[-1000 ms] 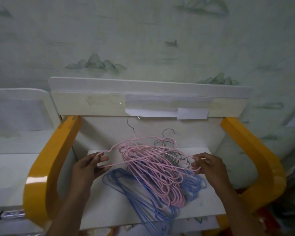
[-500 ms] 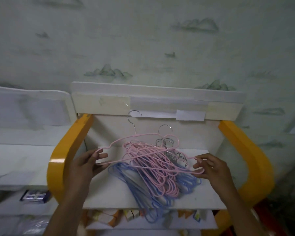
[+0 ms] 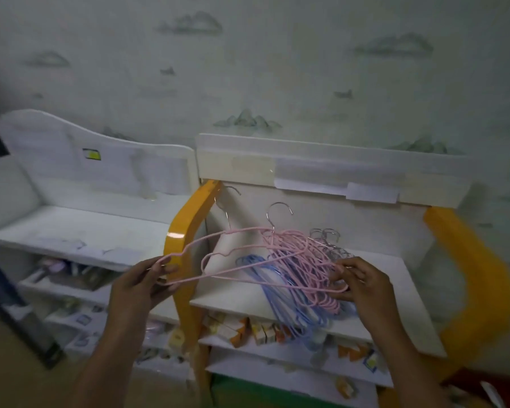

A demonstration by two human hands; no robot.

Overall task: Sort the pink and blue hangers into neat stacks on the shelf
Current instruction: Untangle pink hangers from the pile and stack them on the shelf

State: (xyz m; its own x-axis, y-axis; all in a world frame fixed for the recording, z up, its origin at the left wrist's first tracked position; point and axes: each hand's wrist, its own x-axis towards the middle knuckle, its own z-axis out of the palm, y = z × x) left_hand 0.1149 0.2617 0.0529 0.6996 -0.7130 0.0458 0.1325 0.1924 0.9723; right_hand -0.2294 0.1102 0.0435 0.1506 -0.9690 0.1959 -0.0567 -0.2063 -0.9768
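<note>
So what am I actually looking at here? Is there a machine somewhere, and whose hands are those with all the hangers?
There is no machine in it. A person wears a wide-angle camera on the head, looking forward and down, so you see that person's own two hands.

The left hand grips one end of a pink hanger. The right hand pinches the other end of it, over the heap. Its metal hook points up towards the back of the shelf.

Below it, on the white shelf between two yellow side pieces, lies a tangled heap: pink hangers on top, blue hangers under them, some hanging over the front edge.

Lower shelves hold small boxes, too blurred to read. Behind is pale wallpaper with mountain drawings.
</note>
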